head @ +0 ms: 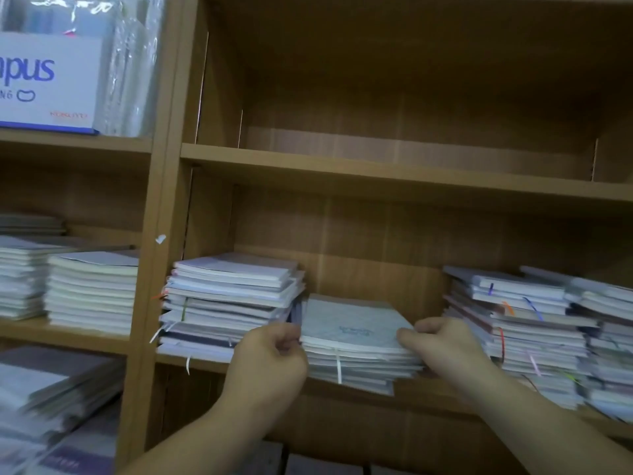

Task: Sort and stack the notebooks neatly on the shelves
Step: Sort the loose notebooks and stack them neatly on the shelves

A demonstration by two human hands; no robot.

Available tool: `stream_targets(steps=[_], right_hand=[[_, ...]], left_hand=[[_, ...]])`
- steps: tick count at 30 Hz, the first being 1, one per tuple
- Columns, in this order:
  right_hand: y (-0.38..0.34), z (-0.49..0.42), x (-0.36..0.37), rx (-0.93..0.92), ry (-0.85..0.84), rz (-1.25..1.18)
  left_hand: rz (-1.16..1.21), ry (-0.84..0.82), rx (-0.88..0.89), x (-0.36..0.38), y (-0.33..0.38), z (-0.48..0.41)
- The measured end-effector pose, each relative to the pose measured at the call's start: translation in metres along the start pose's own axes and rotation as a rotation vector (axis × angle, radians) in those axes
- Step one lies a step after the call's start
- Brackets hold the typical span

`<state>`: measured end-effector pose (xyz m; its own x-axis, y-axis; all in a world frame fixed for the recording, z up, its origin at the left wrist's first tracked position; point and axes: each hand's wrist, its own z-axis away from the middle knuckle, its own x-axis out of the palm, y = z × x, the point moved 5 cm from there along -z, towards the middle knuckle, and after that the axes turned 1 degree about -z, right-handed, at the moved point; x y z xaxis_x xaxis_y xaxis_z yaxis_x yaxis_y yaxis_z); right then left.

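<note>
Left hand and right hand grip the middle stack with curled fingers; it seemingly overhangs the shelf, so a tug toward 6 o'clock could spill it.

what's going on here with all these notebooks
A person is sorting notebooks on a wooden shelf. Both hands are on the low middle stack: the left hand grips its left edge and the right hand grips its front right corner. The stack lies a little askew between the taller left stack and right stack.
</note>
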<state>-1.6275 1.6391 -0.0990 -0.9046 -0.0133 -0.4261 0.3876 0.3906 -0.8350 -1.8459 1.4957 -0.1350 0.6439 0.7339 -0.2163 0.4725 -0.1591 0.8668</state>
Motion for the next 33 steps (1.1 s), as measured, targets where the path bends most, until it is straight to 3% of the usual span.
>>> stream_targets(steps=[8, 12, 17, 21, 25, 30, 33], right_hand=[[0.015, 0.012, -0.013, 0.111, -0.108, -0.078], [0.016, 0.007, -0.015, 0.058, -0.105, -0.076], [0.013, 0.013, -0.016, -0.027, -0.069, -0.030], [0.019, 0.029, -0.028, -0.041, -0.041, -0.029], [0.031, 0.066, -0.043, -0.034, -0.115, -0.230], [0.035, 0.093, -0.042, 0.052, -0.421, -0.380], [0.047, 0.104, -0.048, 0.028, -0.399, -0.377]], left_hand=[[0.056, 0.001, -0.081, 0.003, 0.004, -0.010], [0.283, -0.026, -0.235, 0.015, 0.001, -0.007], [0.372, 0.004, -0.317, 0.018, 0.003, 0.000], [0.378, -0.179, -0.405, 0.014, 0.002, 0.008], [0.380, -0.369, -0.424, 0.019, -0.006, 0.020], [0.525, -0.429, -0.253, 0.021, 0.009, 0.045], [0.512, -0.528, -0.130, 0.022, 0.009, 0.068]])
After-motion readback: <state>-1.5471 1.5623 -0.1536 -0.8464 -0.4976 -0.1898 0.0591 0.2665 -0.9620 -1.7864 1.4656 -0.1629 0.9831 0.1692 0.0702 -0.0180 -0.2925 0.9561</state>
